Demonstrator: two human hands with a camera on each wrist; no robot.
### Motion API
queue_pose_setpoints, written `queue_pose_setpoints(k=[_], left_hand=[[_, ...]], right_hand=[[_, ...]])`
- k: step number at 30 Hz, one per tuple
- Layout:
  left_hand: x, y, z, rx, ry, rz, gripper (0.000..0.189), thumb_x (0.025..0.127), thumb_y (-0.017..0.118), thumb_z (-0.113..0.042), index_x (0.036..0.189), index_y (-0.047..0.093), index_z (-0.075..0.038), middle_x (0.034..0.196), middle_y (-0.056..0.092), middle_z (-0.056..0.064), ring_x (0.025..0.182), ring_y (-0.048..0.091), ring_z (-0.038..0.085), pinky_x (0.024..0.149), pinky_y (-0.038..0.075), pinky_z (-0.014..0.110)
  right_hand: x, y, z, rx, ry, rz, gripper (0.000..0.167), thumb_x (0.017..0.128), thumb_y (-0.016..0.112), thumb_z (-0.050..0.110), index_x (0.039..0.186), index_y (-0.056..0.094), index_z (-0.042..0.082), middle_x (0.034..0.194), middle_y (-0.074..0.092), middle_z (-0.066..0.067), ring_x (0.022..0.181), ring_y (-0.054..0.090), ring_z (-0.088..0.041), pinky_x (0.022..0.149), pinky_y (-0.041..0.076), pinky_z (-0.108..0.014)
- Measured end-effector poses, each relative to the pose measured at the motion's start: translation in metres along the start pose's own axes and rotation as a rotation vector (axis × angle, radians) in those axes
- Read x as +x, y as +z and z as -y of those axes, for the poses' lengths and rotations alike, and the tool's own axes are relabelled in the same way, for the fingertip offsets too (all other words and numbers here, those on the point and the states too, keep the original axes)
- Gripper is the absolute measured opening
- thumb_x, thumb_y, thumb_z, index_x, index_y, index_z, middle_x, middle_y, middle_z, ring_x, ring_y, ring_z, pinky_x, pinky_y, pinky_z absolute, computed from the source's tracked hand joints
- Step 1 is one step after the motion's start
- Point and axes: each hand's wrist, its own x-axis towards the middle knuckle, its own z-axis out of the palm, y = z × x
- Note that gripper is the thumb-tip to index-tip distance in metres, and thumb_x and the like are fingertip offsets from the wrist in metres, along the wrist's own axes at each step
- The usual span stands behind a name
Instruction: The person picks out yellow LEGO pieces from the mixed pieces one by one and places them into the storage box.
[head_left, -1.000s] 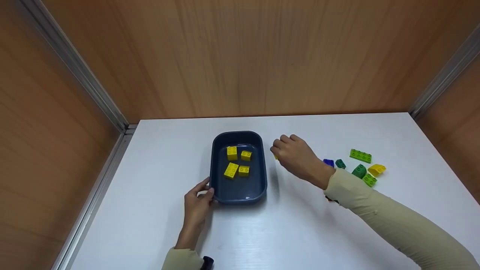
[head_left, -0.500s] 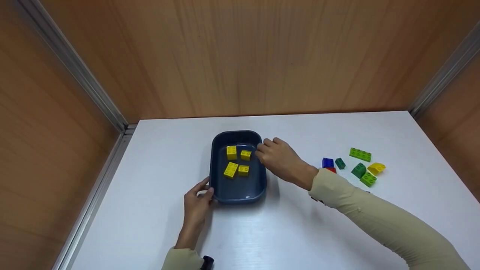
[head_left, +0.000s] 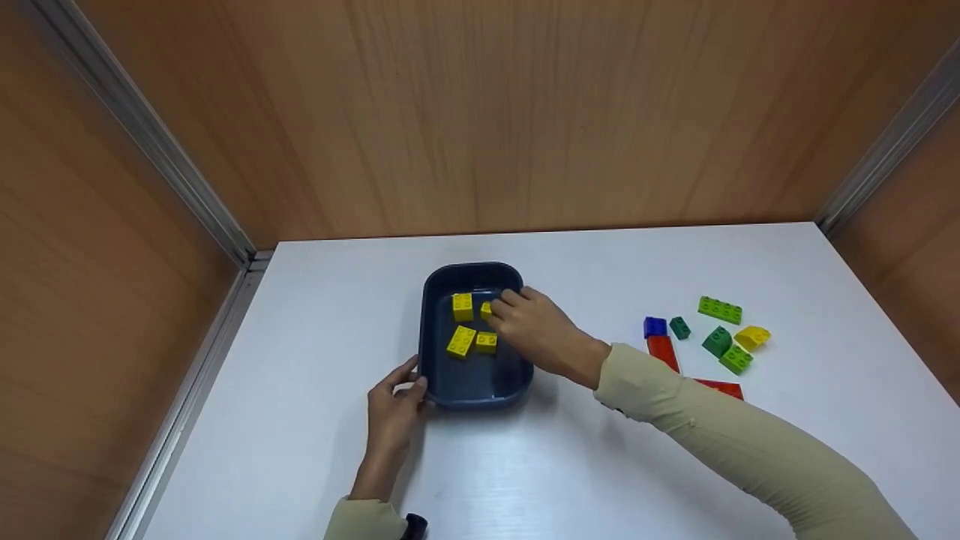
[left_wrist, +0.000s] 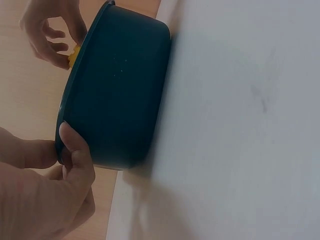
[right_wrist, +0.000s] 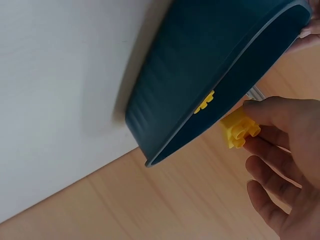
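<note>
My left hand (head_left: 394,414) pinches the near left rim of a dark blue tray (head_left: 472,386), thumb outside the wall in the left wrist view. Inside lie several yellow toy building bricks (head_left: 461,342), spread over the floor. Over the tray's right side, my right hand (head_left: 541,334) pinches another yellow building brick (right_wrist: 240,127) between thumb and forefinger. That brick is above the rim in the right wrist view, studs showing. In the head view my right hand covers it and partly hides one brick in the tray.
To the right lie a blue brick (head_left: 655,327), red bricks (head_left: 663,352), green bricks (head_left: 720,309) and a yellow sloped piece (head_left: 752,337). My right sleeve (head_left: 697,420) covers part of a red one. Wooden panels (head_left: 525,112) wall the white table (head_left: 300,337).
My right hand has moved left with the yellow brick, from beside the tray to over it. Red bricks came out from behind the sleeve. The left hand stays on the rim.
</note>
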Motion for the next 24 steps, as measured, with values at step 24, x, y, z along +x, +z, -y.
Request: queue_pose_setpoints(k=[24], left_hand=[[0.001,-0.001,0.005,-0.004,0.03,0.012,0.044,0.104,0.057,0.004,0.148,0.056,0.007,0.119,0.056,0.02,0.079,0.062,0.012,0.07,0.058,0.025]], right_hand=[[0.035,0.008,0.031,0.036,-0.033,0.046,0.034,0.098,0.079,0.023,0.13,0.075,0.013,0.133,0.07,-0.002,0.122,0.064,-0.021,0.099,0.057,-0.034]])
